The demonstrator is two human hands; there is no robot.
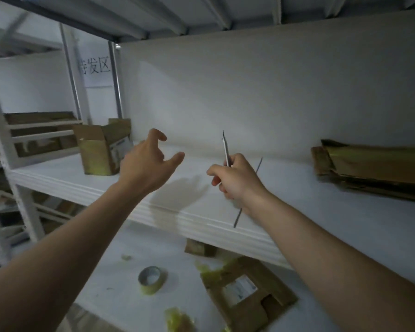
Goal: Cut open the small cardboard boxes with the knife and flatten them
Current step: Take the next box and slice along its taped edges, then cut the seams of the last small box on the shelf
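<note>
A small cardboard box (103, 149) with raised flaps and yellowish tape stands at the left of the white shelf (297, 212). My left hand (149, 164) hovers just right of it, fingers spread and curled, holding nothing. My right hand (235, 180) is over the middle of the shelf, closed around a thin silver knife (225, 149) with its blade pointing up. A stack of flattened cardboard (374, 168) lies at the right end of the shelf.
On the lower surface lie a roll of yellow tape (152, 279), a flattened labelled box (247, 291), a small box (199, 248) under the shelf edge and tape scraps (177, 319). More cardboard (38, 133) fills a rack at the left. A white wall backs the shelf.
</note>
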